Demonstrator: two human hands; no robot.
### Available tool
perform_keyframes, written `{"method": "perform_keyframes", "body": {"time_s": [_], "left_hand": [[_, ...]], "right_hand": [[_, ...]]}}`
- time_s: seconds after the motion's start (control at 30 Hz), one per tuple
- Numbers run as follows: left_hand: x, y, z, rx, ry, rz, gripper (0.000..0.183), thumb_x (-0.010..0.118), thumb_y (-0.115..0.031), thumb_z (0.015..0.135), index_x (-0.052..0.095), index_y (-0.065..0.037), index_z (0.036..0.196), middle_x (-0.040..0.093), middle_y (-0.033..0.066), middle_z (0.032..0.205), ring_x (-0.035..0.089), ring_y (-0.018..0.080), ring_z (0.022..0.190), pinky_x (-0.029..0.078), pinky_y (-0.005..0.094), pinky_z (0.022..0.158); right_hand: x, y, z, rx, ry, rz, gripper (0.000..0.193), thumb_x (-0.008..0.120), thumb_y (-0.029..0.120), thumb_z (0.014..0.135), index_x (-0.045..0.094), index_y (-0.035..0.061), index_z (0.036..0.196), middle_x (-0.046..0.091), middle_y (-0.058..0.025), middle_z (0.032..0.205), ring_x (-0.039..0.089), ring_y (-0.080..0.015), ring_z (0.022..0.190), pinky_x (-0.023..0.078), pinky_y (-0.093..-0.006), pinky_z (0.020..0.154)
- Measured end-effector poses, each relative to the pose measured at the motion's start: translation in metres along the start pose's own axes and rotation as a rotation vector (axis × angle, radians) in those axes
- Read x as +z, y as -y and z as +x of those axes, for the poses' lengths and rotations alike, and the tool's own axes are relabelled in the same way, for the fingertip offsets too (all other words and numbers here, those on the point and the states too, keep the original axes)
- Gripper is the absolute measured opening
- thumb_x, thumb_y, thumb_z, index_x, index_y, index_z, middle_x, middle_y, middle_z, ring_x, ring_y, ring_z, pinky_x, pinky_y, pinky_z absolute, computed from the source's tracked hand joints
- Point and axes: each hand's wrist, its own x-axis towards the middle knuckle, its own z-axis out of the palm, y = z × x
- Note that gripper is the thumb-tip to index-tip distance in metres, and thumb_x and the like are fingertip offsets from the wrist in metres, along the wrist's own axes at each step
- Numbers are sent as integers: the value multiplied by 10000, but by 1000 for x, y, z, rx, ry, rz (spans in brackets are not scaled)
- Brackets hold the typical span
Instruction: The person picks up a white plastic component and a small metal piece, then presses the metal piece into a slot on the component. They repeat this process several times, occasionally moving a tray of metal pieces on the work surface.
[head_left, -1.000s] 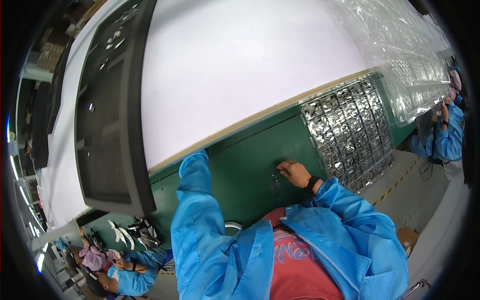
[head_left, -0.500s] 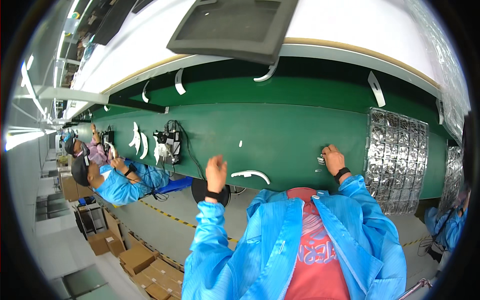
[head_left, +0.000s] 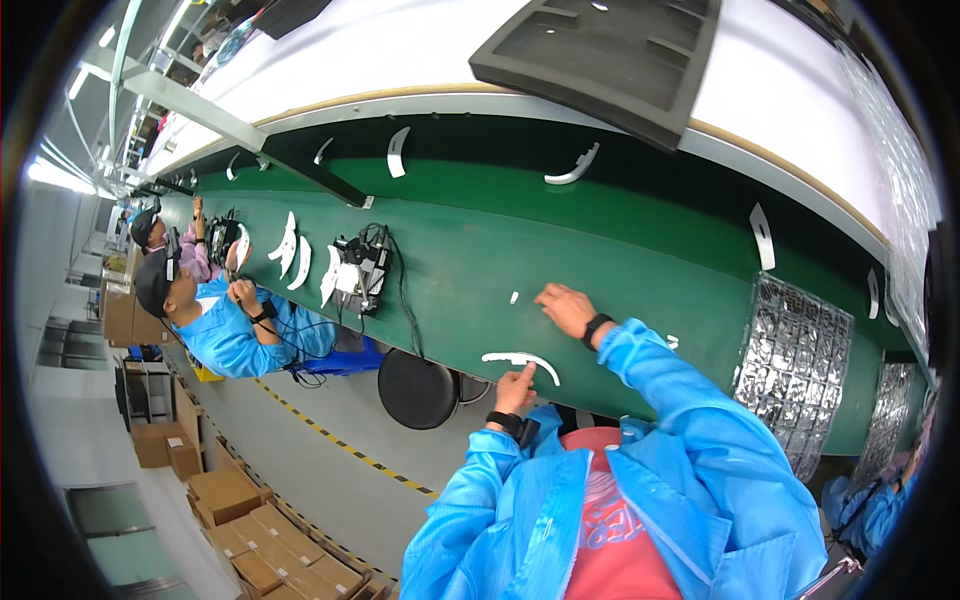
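Observation:
A curved white plastic strip (head_left: 545, 366) lies on the green bench near its front edge. My left hand (head_left: 513, 392) is at its near edge, the forefinger on it and the other fingers curled; the hand looks closed on the strip. My right hand (head_left: 568, 308) reaches left over the bench with fingers stretched out, open, and I see nothing in it. Just left of its fingertips lies a small white piece (head_left: 514, 297), apart from the hand. Some small whitish bits (head_left: 672, 342) lie beside my right forearm.
Clear plastic compartment trays (head_left: 795, 365) full of small parts stand at the right. Left along the green bench (head_left: 450, 260) are a black device with cables (head_left: 362, 268), more curved white parts (head_left: 302, 264) and a co-worker in blue (head_left: 250, 335). A black tray (head_left: 610, 60) overhangs the upper shelf.
My right hand has left the small bits and moved left toward the single white piece. My left hand has come down and right onto the curved strip. The view has shifted and tilted.

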Motion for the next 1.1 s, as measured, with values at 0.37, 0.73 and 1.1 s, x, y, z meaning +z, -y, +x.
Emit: {"method": "perform_keyframes", "body": {"time_s": [0.37, 0.73, 1.1], "left_hand": [[30, -14, 21, -170, -121, -291, 329, 662, -332, 854, 629, -19, 949, 631, 57, 754, 606, 139, 568, 471, 268, 495], [-8, -65, -60, 197, 358, -661, 292, 433, -148, 943, 448, -7, 1198, 617, 147, 1051, 650, 297, 951, 520, 413, 848], [56, -142, -115, 341, 788, -482, 386, 479, -19, 907, 373, -17, 1278, 570, 144, 1109, 622, 282, 998, 528, 441, 878]], "right_hand": [[62, -4, 76, -167, 210, -248, 136, 528, 87, 814, 632, 91, 902, 548, -83, 967, 546, -261, 978, 505, -370, 790], [-24, 19, 4, 407, 256, 991, 202, 584, 80, 900, 598, 33, 1096, 606, -34, 840, 589, -121, 737, 498, -265, 673], [-171, 53, -129, 381, -161, 1033, 234, 592, 36, 905, 596, -11, 1135, 589, -54, 920, 621, -108, 822, 528, -237, 730]]}}
